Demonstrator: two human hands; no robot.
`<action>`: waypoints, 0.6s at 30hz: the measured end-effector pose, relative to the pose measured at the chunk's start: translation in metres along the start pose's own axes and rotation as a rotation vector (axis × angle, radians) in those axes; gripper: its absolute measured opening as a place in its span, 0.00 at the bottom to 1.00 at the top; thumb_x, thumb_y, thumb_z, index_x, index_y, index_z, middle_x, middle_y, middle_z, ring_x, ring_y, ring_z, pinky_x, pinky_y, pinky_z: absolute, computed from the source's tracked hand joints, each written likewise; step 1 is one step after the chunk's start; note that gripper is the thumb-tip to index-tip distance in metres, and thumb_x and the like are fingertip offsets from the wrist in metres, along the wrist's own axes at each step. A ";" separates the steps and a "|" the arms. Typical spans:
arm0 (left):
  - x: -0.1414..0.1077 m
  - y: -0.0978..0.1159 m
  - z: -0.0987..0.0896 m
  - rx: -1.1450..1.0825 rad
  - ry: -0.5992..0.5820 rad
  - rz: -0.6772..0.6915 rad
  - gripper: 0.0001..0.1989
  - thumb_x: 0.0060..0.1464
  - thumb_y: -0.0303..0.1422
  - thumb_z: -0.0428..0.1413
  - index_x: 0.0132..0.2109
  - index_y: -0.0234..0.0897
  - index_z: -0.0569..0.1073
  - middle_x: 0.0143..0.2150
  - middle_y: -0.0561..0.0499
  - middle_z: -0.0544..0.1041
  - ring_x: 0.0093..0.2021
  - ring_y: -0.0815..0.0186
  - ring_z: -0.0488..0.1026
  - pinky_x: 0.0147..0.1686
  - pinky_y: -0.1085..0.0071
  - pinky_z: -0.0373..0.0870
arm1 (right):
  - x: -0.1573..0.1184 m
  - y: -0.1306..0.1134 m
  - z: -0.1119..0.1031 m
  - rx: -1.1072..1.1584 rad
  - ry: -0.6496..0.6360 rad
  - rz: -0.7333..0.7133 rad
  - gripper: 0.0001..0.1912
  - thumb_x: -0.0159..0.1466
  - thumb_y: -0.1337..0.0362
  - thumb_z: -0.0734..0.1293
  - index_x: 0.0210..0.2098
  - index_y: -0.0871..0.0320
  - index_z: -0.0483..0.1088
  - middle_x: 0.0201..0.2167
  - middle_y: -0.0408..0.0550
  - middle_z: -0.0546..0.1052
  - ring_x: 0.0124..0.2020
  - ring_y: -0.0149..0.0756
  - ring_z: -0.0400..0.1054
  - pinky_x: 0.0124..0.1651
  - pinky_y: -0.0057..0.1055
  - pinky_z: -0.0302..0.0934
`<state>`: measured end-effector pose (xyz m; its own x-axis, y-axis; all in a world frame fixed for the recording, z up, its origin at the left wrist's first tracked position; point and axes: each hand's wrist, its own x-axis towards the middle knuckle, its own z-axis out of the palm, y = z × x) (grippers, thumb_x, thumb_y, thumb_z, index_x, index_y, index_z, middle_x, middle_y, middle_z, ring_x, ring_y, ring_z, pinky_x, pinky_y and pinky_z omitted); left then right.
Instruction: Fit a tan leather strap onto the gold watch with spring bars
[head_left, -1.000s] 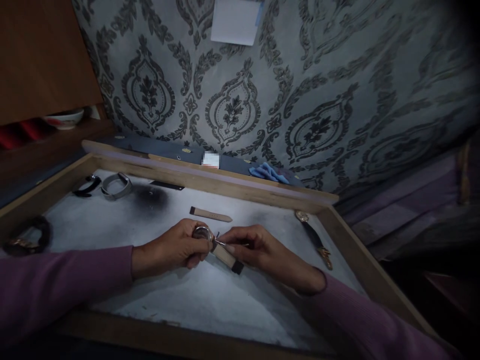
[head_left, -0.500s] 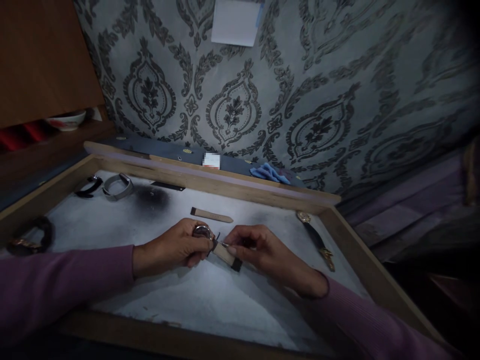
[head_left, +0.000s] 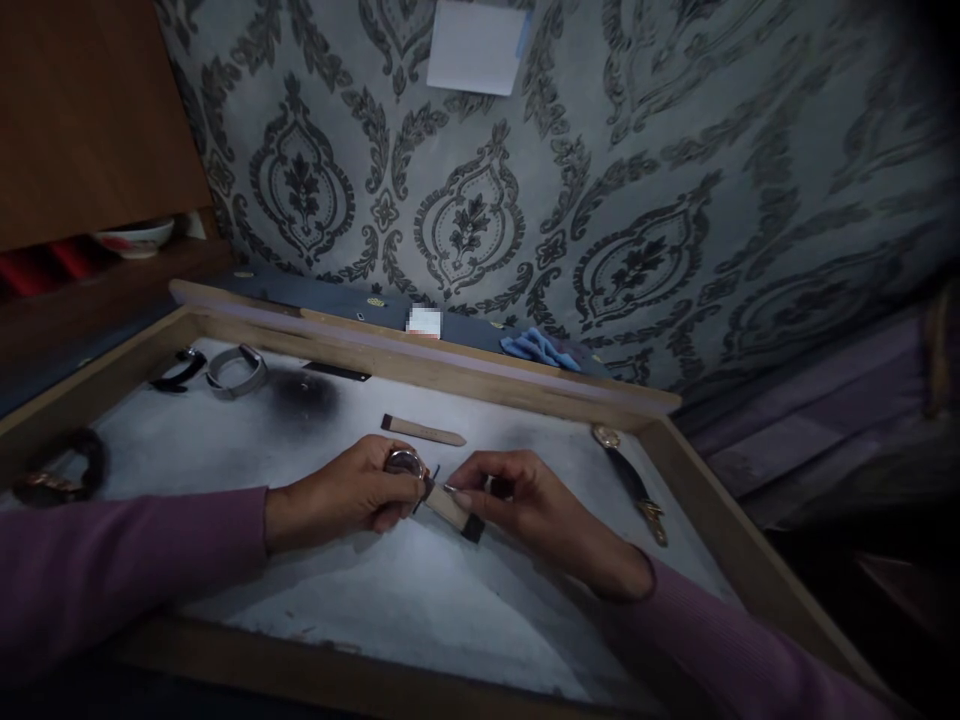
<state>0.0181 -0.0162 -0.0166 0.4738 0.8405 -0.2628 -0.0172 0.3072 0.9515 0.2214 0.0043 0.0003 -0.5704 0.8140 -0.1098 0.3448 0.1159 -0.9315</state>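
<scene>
Near the middle of the white tray surface, my left hand (head_left: pixel 356 495) pinches a round silver watch case (head_left: pixel 405 463). A short beige-lined strap piece (head_left: pixel 448 507) with a dark end slants down to the right beside the case. My right hand (head_left: pixel 517 490) is closed at that strap's upper edge, thumb and forefinger together around something small that I cannot make out. Behind both hands, a separate beige strap (head_left: pixel 424 431) with a dark end lies flat.
A wooden rim (head_left: pixel 435 365) surrounds the surface. On the left lie a black watch (head_left: pixel 180 372), a grey band (head_left: pixel 236 373) and a dark bracelet watch (head_left: pixel 67 470). A gold watch with black strap (head_left: pixel 631 480) lies right. Beyond the rim is a blue cloth (head_left: pixel 541 347).
</scene>
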 end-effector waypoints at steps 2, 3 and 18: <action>0.000 -0.001 0.000 0.003 -0.005 0.001 0.06 0.44 0.32 0.54 0.24 0.36 0.65 0.16 0.60 0.63 0.13 0.77 0.54 0.15 0.77 0.49 | 0.000 0.000 -0.001 0.043 -0.009 0.031 0.13 0.56 0.56 0.72 0.29 0.61 0.74 0.24 0.44 0.74 0.25 0.29 0.65 0.30 0.27 0.62; 0.000 -0.001 -0.001 0.006 -0.008 0.002 0.06 0.44 0.32 0.54 0.24 0.36 0.65 0.16 0.60 0.63 0.13 0.77 0.54 0.15 0.77 0.48 | 0.000 0.000 -0.001 0.064 -0.011 0.049 0.13 0.55 0.55 0.72 0.29 0.61 0.74 0.24 0.43 0.74 0.25 0.30 0.66 0.30 0.27 0.62; 0.000 0.000 -0.001 0.014 -0.020 0.003 0.06 0.44 0.31 0.54 0.25 0.36 0.64 0.16 0.61 0.64 0.13 0.78 0.55 0.14 0.79 0.47 | -0.001 0.001 0.001 0.204 -0.037 0.103 0.12 0.55 0.57 0.74 0.28 0.61 0.75 0.22 0.41 0.72 0.23 0.27 0.65 0.29 0.26 0.62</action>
<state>0.0172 -0.0159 -0.0169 0.4912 0.8324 -0.2567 -0.0061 0.2979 0.9546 0.2212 0.0033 -0.0008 -0.5680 0.7938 -0.2172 0.2473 -0.0871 -0.9650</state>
